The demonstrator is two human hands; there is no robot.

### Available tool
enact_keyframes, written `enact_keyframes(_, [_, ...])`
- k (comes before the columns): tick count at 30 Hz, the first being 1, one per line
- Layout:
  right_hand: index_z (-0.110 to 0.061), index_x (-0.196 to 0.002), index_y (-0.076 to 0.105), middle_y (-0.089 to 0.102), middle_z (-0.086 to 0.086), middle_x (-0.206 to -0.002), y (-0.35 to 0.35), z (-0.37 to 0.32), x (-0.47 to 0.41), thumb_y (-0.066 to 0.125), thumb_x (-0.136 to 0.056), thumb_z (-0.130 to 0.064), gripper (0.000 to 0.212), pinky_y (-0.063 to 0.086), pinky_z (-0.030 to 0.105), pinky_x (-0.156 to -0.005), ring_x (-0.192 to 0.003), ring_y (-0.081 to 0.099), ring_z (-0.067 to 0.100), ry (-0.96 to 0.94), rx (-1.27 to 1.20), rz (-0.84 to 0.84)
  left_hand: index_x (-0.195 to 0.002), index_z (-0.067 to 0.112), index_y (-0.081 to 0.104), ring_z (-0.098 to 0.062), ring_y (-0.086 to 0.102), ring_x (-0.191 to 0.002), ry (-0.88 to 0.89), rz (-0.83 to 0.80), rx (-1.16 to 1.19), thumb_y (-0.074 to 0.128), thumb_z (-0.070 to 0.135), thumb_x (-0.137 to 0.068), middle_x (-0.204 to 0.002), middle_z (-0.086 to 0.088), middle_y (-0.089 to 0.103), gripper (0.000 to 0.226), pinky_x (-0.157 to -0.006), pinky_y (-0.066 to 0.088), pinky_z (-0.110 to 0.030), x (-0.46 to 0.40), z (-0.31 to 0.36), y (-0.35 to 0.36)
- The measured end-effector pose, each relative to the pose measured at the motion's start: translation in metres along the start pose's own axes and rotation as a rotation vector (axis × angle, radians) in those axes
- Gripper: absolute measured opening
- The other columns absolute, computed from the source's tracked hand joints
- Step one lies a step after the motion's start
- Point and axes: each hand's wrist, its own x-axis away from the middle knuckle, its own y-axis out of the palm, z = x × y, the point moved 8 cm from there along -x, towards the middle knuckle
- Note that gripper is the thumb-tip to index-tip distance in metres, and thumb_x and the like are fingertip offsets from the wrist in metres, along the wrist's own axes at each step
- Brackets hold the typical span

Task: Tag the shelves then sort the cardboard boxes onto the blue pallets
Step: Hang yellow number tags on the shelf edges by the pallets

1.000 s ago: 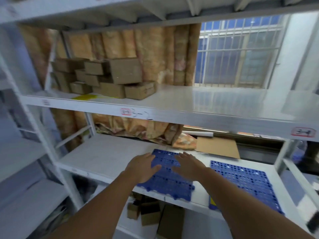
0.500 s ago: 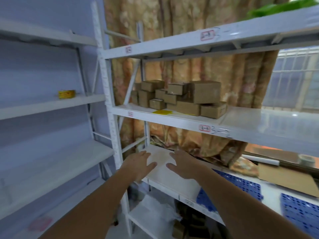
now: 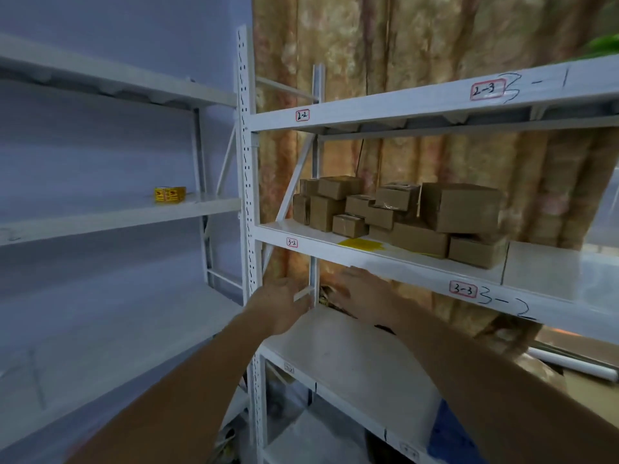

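Observation:
A pile of several brown cardboard boxes [image 3: 402,216] sits on the middle white shelf [image 3: 385,262], above my hands. My left hand [image 3: 279,304] and my right hand [image 3: 365,293] are raised side by side below that shelf's front edge, fingers spread and holding nothing. Red-framed tags read 3-2 [image 3: 291,242], 3-3 [image 3: 463,289], 2-2 [image 3: 302,115] and 2-3 [image 3: 487,90] on the shelf edges. A corner of a blue pallet [image 3: 449,433] shows on the lower shelf at the bottom right, partly hidden by my right forearm.
A yellow sheet [image 3: 361,244] lies in front of the boxes. A small yellow box [image 3: 169,194] stands on the left rack's shelf. A perforated white upright [image 3: 249,229] divides the two racks. A patterned curtain [image 3: 418,55] hangs behind. A white roll [image 3: 576,365] lies at the right.
My view has swung left and up, away from the blue pallets toward the box pile. Both hands lifted off the pallet and rose toward the middle shelf's edge.

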Motion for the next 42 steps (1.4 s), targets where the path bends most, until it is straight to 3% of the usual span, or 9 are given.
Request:
enact_keyframes(3, [-0.017, -0.148, 0.05, 0.041, 0.004, -0.16, -0.015, 0.015, -0.015, 0.041, -0.107, -0.047, 0.051, 0.024, 0.035, -0.122, -0.149, 0.032, 0.022, -0.002, 0.034, 0.05, -0.105, 0.031, 0.056, -0.022, 0.058, -0.098, 0.02, 0.042, -0.012, 0.035, 0.065, -0.1, -0.115, -0.002, 0.065, 0.04, -0.084, 0.049, -0.036, -0.026, 0.009, -0.005])
enact_keyframes(6, [-0.016, -0.158, 0.034, 0.027, 0.003, -0.167, -0.023, 0.039, -0.025, 0.038, -0.108, -0.048, 0.06, 0.019, 0.033, -0.123, -0.154, 0.022, 0.02, 0.061, 0.026, 0.039, -0.132, 0.023, 0.057, -0.025, 0.06, -0.111, 0.021, 0.033, 0.007, 0.032, 0.068, -0.099, -0.127, -0.003, 0.064, 0.061, -0.092, 0.048, -0.037, -0.051, 0.015, -0.008])
enact_keyframes(9, [-0.018, -0.16, 0.031, 0.025, 0.002, -0.168, -0.029, 0.061, -0.033, 0.039, -0.107, -0.049, 0.062, 0.018, 0.034, -0.123, -0.154, 0.022, 0.02, 0.101, 0.039, 0.057, -0.148, 0.027, 0.048, -0.025, 0.048, -0.134, 0.048, 0.061, 0.038, 0.024, 0.078, -0.09, -0.152, 0.0, 0.05, 0.08, -0.112, 0.041, -0.044, -0.076, 0.025, -0.015])
enact_keyframes(12, [-0.017, -0.156, 0.039, 0.034, 0.003, -0.164, -0.036, 0.082, -0.037, 0.044, -0.106, -0.045, 0.057, 0.024, 0.032, -0.121, -0.15, 0.029, 0.021, 0.141, 0.034, 0.113, -0.151, 0.026, 0.046, -0.024, 0.043, -0.141, 0.079, 0.06, 0.033, 0.034, 0.07, -0.098, -0.157, 0.0, 0.045, 0.07, -0.118, 0.033, -0.04, -0.102, 0.04, -0.016])
enact_keyframes(17, [-0.02, -0.143, 0.054, 0.05, 0.007, -0.145, -0.042, 0.125, -0.037, 0.039, -0.107, -0.04, 0.044, 0.04, 0.039, -0.109, -0.135, 0.041, 0.027, 0.271, 0.093, 0.114, -0.148, 0.018, 0.05, -0.024, 0.048, -0.135, 0.16, 0.092, 0.039, 0.038, 0.066, -0.1, -0.15, -0.004, 0.051, 0.069, -0.113, 0.039, -0.04, -0.146, 0.06, -0.012])
enact_keyframes(23, [-0.018, -0.134, 0.061, 0.057, 0.007, -0.131, -0.048, 0.16, -0.02, 0.042, -0.105, -0.038, 0.04, 0.045, 0.038, -0.097, -0.122, 0.048, 0.028, 0.475, 0.133, 0.219, -0.116, 0.015, 0.067, -0.028, 0.055, -0.114, 0.155, 0.096, -0.007, 0.033, 0.068, -0.099, -0.123, -0.007, 0.063, 0.065, -0.092, 0.046, -0.04, -0.201, 0.056, 0.003])
enact_keyframes(27, [-0.02, -0.12, 0.069, 0.061, 0.005, -0.119, -0.046, 0.166, -0.009, 0.047, -0.103, -0.037, 0.032, 0.047, 0.04, -0.094, -0.114, 0.052, 0.029, 0.577, 0.099, 0.316, -0.106, 0.016, 0.072, -0.03, 0.056, -0.113, 0.166, 0.115, 0.066, 0.035, 0.066, -0.098, -0.119, -0.008, 0.063, 0.062, -0.092, 0.046, -0.042, -0.226, 0.053, 0.013])
enact_keyframes(34, [-0.018, -0.11, 0.073, 0.06, 0.01, -0.113, -0.038, 0.164, 0.001, 0.049, -0.104, -0.033, 0.029, 0.036, 0.035, -0.094, -0.114, 0.046, 0.033, 0.783, 0.014, 0.415, -0.119, 0.016, 0.067, -0.031, 0.046, -0.121, 0.202, 0.232, 0.088, 0.038, 0.062, -0.093, -0.128, -0.01, 0.056, 0.06, -0.096, 0.041, -0.043, -0.226, 0.054, 0.019])
enact_keyframes(42, [-0.017, -0.094, 0.077, 0.06, 0.011, -0.103, -0.04, 0.147, 0.007, 0.06, -0.1, -0.02, 0.018, 0.027, 0.031, -0.079, -0.11, 0.047, 0.034, 0.842, -0.065, 0.534, -0.115, 0.023, 0.073, -0.032, 0.04, -0.127, 0.173, 0.104, 0.297, 0.052, 0.058, -0.09, -0.131, -0.008, 0.053, 0.048, -0.104, 0.033, -0.044, -0.222, 0.046, 0.016])
